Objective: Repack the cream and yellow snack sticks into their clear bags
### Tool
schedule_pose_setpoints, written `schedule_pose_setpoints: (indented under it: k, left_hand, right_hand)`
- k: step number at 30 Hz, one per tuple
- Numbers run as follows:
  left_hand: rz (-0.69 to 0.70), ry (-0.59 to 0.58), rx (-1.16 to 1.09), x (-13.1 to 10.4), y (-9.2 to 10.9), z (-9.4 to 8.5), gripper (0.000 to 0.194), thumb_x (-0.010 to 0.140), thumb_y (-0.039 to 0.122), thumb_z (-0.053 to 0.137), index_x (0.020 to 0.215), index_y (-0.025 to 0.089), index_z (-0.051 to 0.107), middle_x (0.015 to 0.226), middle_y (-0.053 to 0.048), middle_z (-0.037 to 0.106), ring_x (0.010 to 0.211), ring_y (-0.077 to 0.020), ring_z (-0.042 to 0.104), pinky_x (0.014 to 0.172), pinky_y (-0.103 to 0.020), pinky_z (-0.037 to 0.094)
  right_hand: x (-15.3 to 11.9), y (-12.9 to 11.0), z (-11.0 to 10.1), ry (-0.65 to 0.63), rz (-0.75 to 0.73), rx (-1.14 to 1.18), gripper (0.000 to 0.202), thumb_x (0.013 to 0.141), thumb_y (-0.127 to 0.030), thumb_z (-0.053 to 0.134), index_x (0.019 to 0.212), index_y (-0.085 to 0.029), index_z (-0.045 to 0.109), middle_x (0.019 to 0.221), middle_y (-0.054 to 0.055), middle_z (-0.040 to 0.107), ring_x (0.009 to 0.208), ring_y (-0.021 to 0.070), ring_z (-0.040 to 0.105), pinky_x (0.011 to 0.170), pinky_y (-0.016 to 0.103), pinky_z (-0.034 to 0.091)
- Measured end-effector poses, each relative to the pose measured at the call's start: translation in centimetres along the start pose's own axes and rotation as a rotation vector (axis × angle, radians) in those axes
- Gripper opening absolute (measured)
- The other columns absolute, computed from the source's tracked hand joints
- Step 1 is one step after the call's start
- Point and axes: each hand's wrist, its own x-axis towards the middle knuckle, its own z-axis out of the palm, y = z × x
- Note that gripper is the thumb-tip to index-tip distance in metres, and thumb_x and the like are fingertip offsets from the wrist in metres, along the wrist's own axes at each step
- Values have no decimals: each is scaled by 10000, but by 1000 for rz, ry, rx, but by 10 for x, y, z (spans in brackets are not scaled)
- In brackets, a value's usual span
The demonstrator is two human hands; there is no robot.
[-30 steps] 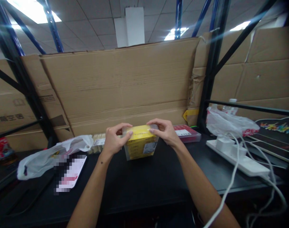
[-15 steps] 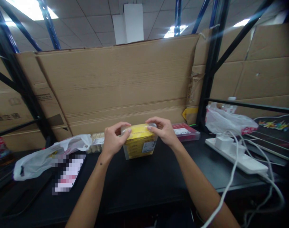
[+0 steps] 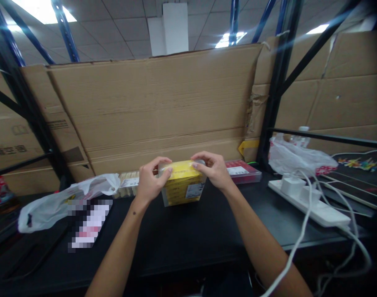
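Observation:
A yellow box (image 3: 179, 190) with a clear plastic cover and a white label on its front is between my two hands at the middle of the black table (image 3: 188, 243). My left hand (image 3: 152, 177) grips its upper left corner, thumb on the top edge. On the upper right corner my right hand (image 3: 213, 168) has a like grip, with thumb and fingers closed on it. The far side of the box is hidden. Behind my left hand lies a pale ribbed pack (image 3: 128, 184) with a label; past my right hand lies a flat red case (image 3: 242, 171).
To the left are a white plastic bag (image 3: 67, 202) and a phone (image 3: 91, 225) with a blurred screen. A white power strip (image 3: 312, 206) with plugs and cables lies right, near another plastic bag (image 3: 299, 156). Cardboard (image 3: 163, 103) walls the back, between dark rack posts (image 3: 273, 90).
Almost nothing differs. Both hands keep hold of the yellow box, and my left hand has shifted very slightly to the right.

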Motion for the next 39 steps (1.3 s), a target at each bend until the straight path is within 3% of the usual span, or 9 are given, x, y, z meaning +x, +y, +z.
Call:
schedule_pose_setpoints:
  k: [17,23,29,39]
  left_hand:
    - [27,11,-16,-2,-7,1,224,908,385,697,1056,228,759,1041,-64,786,887,-245,731,698,-326,563]
    - [66,30,35,-4,-8,1,225,904,374,709,1065,227,764,1034,-68,796,880,-251,738,733,-348,572]
    - [65,40,24,-3,-11,3,227,909,367,703,1075,224,764,1070,-75,795,911,-257,741,749,-356,580]
    - [84,49,3,-5,-14,2,234,917,363,691,1077,206,758,1068,-76,786,927,-250,731,745,-340,558]
  right_hand:
    - [2,1,3,26,34,-27,203,811,-368,787,942,-214,774,897,44,751,797,213,643,657,323,487]
    - [3,5,4,2,48,34,214,830,-358,761,986,-212,766,936,42,755,811,208,653,725,344,504]
    - [4,6,4,-23,92,100,232,814,-334,774,1008,-207,764,896,26,740,772,194,644,695,321,480]
    - [-1,-2,3,1,9,3,175,831,-338,783,953,-212,784,895,40,769,750,192,657,662,314,496]
